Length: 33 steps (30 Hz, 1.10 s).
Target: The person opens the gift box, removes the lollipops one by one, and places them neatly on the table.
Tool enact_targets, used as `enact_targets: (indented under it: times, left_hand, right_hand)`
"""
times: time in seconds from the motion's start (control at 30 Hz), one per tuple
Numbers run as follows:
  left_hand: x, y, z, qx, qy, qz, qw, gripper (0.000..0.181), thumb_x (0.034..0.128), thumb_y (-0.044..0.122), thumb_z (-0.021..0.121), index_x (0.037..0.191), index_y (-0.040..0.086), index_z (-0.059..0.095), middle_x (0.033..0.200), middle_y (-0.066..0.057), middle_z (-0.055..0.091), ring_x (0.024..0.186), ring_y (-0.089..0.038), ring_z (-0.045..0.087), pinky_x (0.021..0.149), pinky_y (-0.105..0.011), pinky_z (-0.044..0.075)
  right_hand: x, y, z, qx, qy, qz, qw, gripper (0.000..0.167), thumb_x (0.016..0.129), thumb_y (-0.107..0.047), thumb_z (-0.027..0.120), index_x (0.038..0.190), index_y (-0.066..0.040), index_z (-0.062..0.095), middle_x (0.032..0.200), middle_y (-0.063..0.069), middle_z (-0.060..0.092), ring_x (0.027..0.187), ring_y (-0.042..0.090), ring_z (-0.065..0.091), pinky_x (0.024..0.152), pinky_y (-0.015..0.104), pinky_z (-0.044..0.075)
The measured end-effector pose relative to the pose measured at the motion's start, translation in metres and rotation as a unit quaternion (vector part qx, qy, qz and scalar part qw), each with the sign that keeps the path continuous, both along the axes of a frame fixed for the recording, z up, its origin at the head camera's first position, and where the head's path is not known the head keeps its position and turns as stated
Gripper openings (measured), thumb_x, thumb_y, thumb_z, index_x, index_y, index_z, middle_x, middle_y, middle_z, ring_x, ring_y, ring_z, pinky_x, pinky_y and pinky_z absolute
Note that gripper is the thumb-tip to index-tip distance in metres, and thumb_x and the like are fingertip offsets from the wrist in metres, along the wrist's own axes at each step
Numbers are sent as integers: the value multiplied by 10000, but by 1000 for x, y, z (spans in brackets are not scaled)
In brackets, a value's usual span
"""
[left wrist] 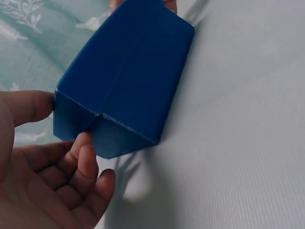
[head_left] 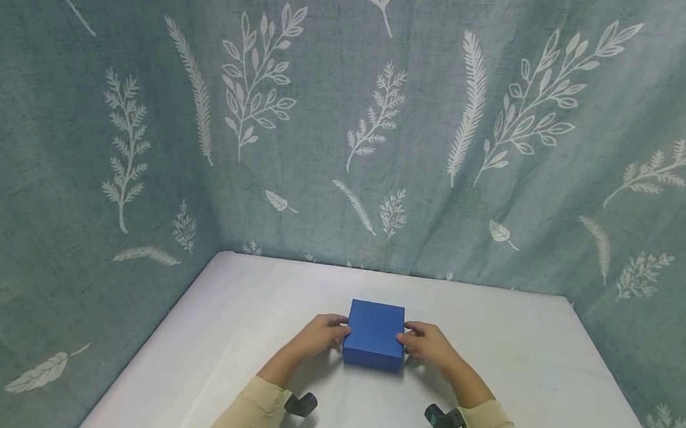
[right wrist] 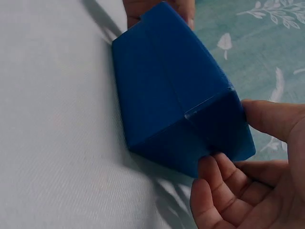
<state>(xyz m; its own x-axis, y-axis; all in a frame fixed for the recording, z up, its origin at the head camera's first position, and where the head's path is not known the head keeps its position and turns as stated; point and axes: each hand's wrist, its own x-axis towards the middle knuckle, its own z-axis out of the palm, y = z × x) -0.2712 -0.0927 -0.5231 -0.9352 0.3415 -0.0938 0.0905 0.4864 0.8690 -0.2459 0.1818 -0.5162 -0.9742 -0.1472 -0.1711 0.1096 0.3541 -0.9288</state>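
A blue box [head_left: 374, 332] is held between both hands over the white table. The left hand [head_left: 320, 335] grips its left side; in the left wrist view, thumb and fingertips of that hand [left wrist: 52, 167] touch the end of the box [left wrist: 128, 71]. On the opposite side the right hand [head_left: 427, 344] holds it, and the right wrist view shows that hand's [right wrist: 257, 176] thumb on one edge of the box [right wrist: 167, 86] with curled fingers against its end. A seam runs along the side of the box. Its far face is hidden in both wrist views.
The white table [head_left: 257, 287] extends around the box. Green-grey cloth [head_left: 323, 142] with white leaf prints hangs behind the table and along both sides. Dark devices [head_left: 301, 404] are strapped at both wrists, beside light yellow sleeves [head_left: 251, 409].
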Motion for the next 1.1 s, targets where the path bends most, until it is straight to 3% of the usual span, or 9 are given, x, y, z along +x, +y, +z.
enact_targets:
  times: [0.1, 0.23, 0.33, 0.57, 0.73, 0.93, 1.1]
  left_hand:
    - [0, 1, 0, 119, -98, 40, 9999, 491, 943, 304, 604, 1280, -52, 582, 812, -34, 643, 790, -170, 594, 786, -380, 477]
    - [3, 3, 2, 110, -123, 119, 9998, 497, 940, 317, 605, 1289, -36, 578, 777, -2, 625, 777, -146, 577, 796, -381, 458]
    - [7, 4, 3, 12, -164, 146, 9998, 503, 941, 332, 605, 1299, -20, 574, 824, -28, 642, 840, -173, 588, 847, -430, 465]
    - [10, 4, 12, -259, -81, 223, 9994, 520, 959, 403, 589, 1295, 6, 586, 1157, -109, 657, 1040, -247, 617, 974, -524, 453]
    - [4, 4, 17, -152, -50, 272, 9995, 508, 959, 381, 603, 1281, -12, 588, 1054, -71, 689, 903, -180, 649, 914, -482, 499]
    - [1, 5, 14, -37, -73, 251, 9997, 490, 956, 344, 614, 1257, -42, 591, 958, -39, 703, 802, -146, 646, 875, -451, 507]
    - [2, 6, 13, 65, -11, 197, 9998, 480, 962, 320, 610, 1278, -39, 571, 973, -52, 705, 816, -152, 648, 863, -444, 508]
  right_hand:
    - [0, -2, 1, -115, -169, -62, 9998, 549, 919, -197, 675, 1307, 147, 494, 1065, 160, 676, 850, 230, 663, 750, 394, 575]
    - [0, -3, 8, -56, -248, -141, 9996, 532, 939, -234, 649, 1294, 137, 512, 1113, 193, 662, 883, 239, 666, 751, 385, 573]
    - [2, -5, 13, -12, -280, -187, 9994, 545, 947, -257, 640, 1300, 137, 511, 1154, 221, 647, 906, 247, 668, 765, 388, 573]
    - [4, -8, 22, -96, -273, -467, 9985, 516, 954, -257, 636, 1305, 106, 531, 1149, 200, 649, 883, 225, 654, 773, 374, 574]
    - [-1, -9, 27, -504, -208, -679, 9962, 461, 960, -232, 617, 1296, 76, 552, 1101, 164, 649, 837, 209, 622, 743, 356, 573]
    - [-2, -6, 17, -529, -397, -503, 9965, 554, 959, -247, 637, 1435, -23, 461, 1216, 225, 607, 877, 227, 650, 736, 406, 585]
    - [2, -3, 17, -419, 42, -488, 9979, 559, 954, -247, 648, 1446, -58, 463, 1238, 240, 606, 924, 260, 667, 786, 414, 575]
